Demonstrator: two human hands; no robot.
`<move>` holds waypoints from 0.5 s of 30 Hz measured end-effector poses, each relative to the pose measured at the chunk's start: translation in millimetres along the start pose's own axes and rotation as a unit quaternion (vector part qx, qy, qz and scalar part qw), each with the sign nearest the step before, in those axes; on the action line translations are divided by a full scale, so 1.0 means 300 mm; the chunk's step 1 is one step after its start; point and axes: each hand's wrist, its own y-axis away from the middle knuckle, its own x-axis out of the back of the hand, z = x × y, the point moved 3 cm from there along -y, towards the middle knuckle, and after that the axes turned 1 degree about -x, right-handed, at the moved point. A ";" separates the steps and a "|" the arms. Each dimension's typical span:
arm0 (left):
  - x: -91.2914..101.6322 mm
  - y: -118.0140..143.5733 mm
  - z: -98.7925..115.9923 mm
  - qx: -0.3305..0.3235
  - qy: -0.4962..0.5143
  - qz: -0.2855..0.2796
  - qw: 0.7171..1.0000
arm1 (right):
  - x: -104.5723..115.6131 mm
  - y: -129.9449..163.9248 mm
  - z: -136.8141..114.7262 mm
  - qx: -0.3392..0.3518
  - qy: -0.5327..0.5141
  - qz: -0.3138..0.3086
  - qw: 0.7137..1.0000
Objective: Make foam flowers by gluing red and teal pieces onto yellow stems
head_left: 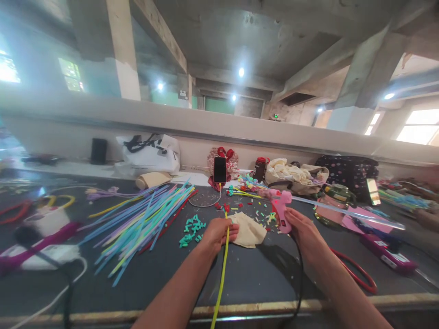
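My left hand (219,232) is closed on a long yellow-green pipe cleaner (223,265), whose lower end runs down past the table edge. A small red piece (227,208) sits at the top of that stem. Beside these fingers lies a cream cloth (247,230). My right hand (302,226) grips the handle of a pink hot glue gun (281,211), its nozzle turned to the left; a black cord hangs from the handle. Short teal pipe cleaner pieces (192,230) are heaped left of my left hand. Small cut bits are scattered between the cloth and the glue gun.
Long pastel pipe cleaners (144,228) spread across the left. A phone (220,170) stands upright at the back. On the right are a green-lidded bottle (332,205), a clear stick (360,214), red scissor-like handles (360,274) and a purple power strip (387,253).
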 end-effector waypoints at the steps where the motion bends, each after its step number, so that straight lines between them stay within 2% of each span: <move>1: 0.000 0.007 0.007 -0.016 0.005 0.002 1.000 | 0.004 -0.001 -0.005 0.008 -0.019 0.013 1.000; 4: 0.004 0.042 0.038 -0.077 0.024 0.013 0.997 | -0.002 -0.001 -0.002 0.033 -0.116 0.038 0.992; 8: 0.030 0.126 0.082 -0.152 0.025 0.027 0.988 | -0.067 0.026 0.015 0.020 -0.241 0.004 0.970; 10: 0.058 0.179 0.092 -0.169 0.015 0.033 0.985 | -0.119 0.060 0.017 -0.003 -0.239 -0.019 0.971; 13: 0.119 0.257 0.093 -0.177 0.001 0.046 0.983 | -0.208 0.123 0.020 -0.023 -0.176 -0.051 0.983; 15: 0.167 0.301 0.085 -0.183 -0.002 0.063 0.981 | -0.266 0.160 0.035 -0.041 -0.143 -0.047 0.988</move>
